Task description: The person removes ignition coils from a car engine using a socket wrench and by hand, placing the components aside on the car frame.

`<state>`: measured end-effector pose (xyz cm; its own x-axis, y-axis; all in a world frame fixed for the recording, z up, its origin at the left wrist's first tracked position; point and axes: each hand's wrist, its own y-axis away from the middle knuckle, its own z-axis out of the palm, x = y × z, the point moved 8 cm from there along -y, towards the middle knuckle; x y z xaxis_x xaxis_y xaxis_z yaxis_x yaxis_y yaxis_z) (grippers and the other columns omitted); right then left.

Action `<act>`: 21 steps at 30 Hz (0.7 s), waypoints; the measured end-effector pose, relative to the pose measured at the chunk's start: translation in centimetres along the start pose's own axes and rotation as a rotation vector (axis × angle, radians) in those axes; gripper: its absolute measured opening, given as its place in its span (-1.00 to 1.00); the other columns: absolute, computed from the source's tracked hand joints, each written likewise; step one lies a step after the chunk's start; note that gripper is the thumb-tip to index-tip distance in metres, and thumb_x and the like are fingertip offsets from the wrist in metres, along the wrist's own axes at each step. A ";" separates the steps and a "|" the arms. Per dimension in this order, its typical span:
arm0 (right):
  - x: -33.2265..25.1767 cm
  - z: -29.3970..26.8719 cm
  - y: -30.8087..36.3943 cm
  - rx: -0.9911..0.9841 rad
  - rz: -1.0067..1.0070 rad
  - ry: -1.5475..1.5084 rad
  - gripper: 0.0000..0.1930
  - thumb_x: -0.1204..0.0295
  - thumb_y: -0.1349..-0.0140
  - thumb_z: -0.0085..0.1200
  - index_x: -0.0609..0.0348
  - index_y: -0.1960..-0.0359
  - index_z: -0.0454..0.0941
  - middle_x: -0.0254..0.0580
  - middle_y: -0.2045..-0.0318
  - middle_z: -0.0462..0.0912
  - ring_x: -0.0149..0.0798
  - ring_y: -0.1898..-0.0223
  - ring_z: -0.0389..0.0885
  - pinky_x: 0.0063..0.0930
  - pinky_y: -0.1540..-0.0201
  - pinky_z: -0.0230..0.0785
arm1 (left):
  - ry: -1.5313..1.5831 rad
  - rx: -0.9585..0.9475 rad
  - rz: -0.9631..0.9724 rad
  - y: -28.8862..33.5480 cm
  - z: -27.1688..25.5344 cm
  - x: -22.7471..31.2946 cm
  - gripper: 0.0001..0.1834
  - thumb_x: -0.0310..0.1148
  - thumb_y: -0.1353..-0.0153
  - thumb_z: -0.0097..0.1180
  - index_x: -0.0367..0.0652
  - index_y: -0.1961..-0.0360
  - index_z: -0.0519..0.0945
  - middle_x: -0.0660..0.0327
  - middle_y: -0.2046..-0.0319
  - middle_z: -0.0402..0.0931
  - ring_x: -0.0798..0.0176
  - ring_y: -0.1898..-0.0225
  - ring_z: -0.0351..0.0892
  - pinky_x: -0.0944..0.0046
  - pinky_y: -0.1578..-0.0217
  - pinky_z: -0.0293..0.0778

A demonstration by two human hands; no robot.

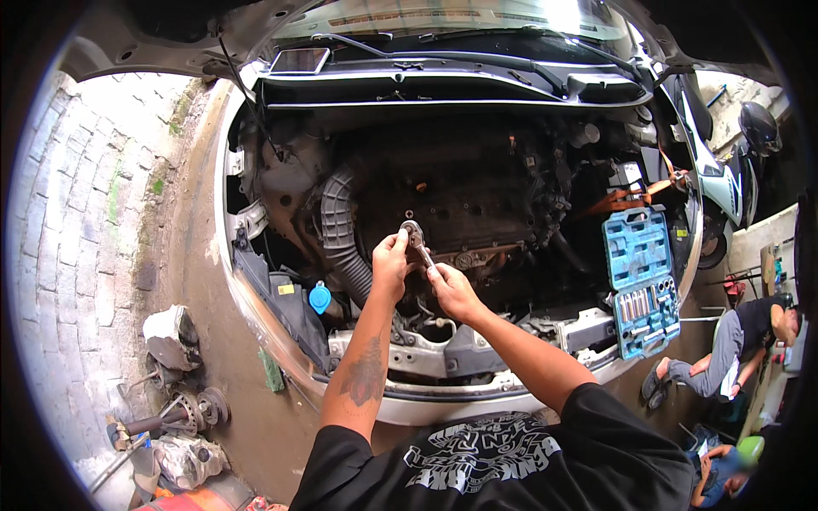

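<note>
Over the open engine bay, a chrome ratchet wrench (pixel 419 245) is held between my two hands, its round head tilted up and away from me. The fingers of my left hand (pixel 390 266) are closed at the ratchet's head. Lower down, my right hand (pixel 455 291) grips the end of the handle. Beyond the head shows a small round metal piece (pixel 409 215); whether it is attached to the ratchet, I cannot tell. The dark engine (pixel 460 183) lies behind and below the tool. Left of my hands curves a grey ribbed air hose (pixel 336 220).
An open blue socket case (pixel 612 255) rests on the bay's right side, beside an orange strap (pixel 626 201). A blue reservoir cap (pixel 319 297) sits front left. A phone-like device (pixel 300 60) lies below the windscreen. Removed car parts (pixel 189 460) litter the left floor. People (pixel 724 349) sit at right.
</note>
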<state>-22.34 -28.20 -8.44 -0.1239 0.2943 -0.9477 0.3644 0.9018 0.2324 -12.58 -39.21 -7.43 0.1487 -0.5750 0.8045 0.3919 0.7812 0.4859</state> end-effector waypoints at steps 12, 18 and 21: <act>1.9 -0.8 -6.0 -0.227 0.221 -0.241 -0.63 0.12 -0.54 -0.12 0.18 0.15 0.55 -0.50 0.66 0.33 -0.57 0.75 0.17 -0.58 0.72 0.00 | -0.148 0.119 0.193 -6.7 0.0 0.4 -0.69 -0.26 -0.39 0.20 -0.33 0.06 0.65 0.22 0.30 0.69 0.40 0.32 0.64 0.35 0.25 0.58; 2.2 1.5 -4.8 -0.254 0.353 -0.491 -0.67 0.07 -0.54 -0.14 0.08 0.19 0.42 -0.48 0.68 0.25 -0.54 0.78 0.08 -0.56 0.75 -0.05 | -0.205 0.025 0.011 -7.4 0.2 0.7 -0.68 -0.24 -0.36 0.21 -0.28 0.05 0.67 0.24 0.36 0.67 0.39 0.48 0.62 0.23 0.41 0.66; 2.5 5.0 -3.6 -0.139 0.480 -0.723 -0.67 0.05 -0.55 -0.19 0.02 0.22 0.36 -0.45 0.69 0.20 -0.51 0.78 0.07 -0.52 0.75 -0.01 | -0.467 -0.063 0.129 -8.4 0.8 2.8 -0.68 -0.25 -0.36 0.20 -0.29 0.03 0.68 0.28 0.38 0.66 0.43 0.49 0.57 0.32 0.43 0.56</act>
<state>-19.35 -32.36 -12.71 0.6458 0.4219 -0.6363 0.1057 0.7760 0.6218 -16.16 -47.15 -9.01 -0.2179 -0.2923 0.9312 0.4537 0.8144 0.3618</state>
